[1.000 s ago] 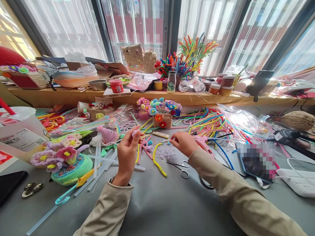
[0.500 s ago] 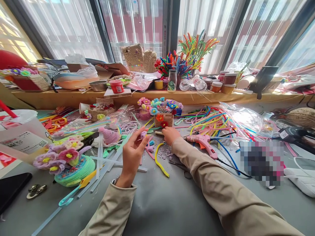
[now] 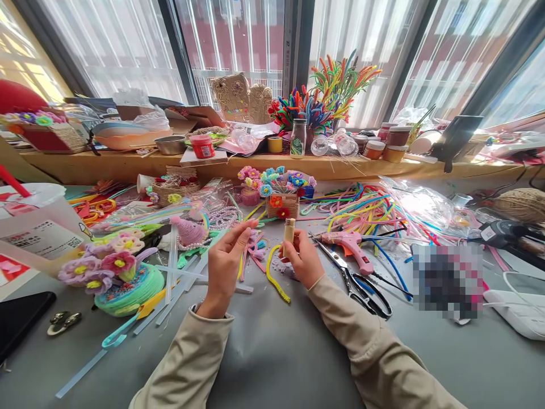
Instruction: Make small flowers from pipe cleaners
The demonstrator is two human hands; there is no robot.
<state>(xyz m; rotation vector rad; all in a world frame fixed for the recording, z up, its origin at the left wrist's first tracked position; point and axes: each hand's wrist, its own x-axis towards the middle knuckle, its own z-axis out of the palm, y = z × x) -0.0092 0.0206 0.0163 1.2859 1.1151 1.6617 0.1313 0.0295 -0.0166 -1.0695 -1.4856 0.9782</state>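
Note:
My right hand (image 3: 303, 258) grips a cream-coloured lighter (image 3: 289, 234) upright, its metal top pointing up. To its left, my left hand (image 3: 227, 264) is raised with fingers and thumb pinched together; whatever they hold is hidden behind them. Between the hands a yellow pipe cleaner (image 3: 276, 278) lies curved on the table, with purple fuzz scraps (image 3: 287, 268) beside it. Black-handled scissors (image 3: 355, 281) lie right of my right hand, by a pink hot glue gun (image 3: 353, 244). Beyond the hands stands a small basket of fuzzy flowers (image 3: 283, 204).
A green pot with fuzzy flowers (image 3: 131, 289) stands at left, near a drink cup (image 3: 38, 227) and a dark phone (image 3: 23, 324). Translucent glue sticks (image 3: 183, 292) lie crossed nearby. Loose pipe cleaners (image 3: 361, 207) pile at back right; a white power strip (image 3: 517, 312) sits far right.
My right hand has lifted the lighter from the table near the basket and drawn it back upright. The scissors now show fully. The purple piece in my left fingers is now out of sight.

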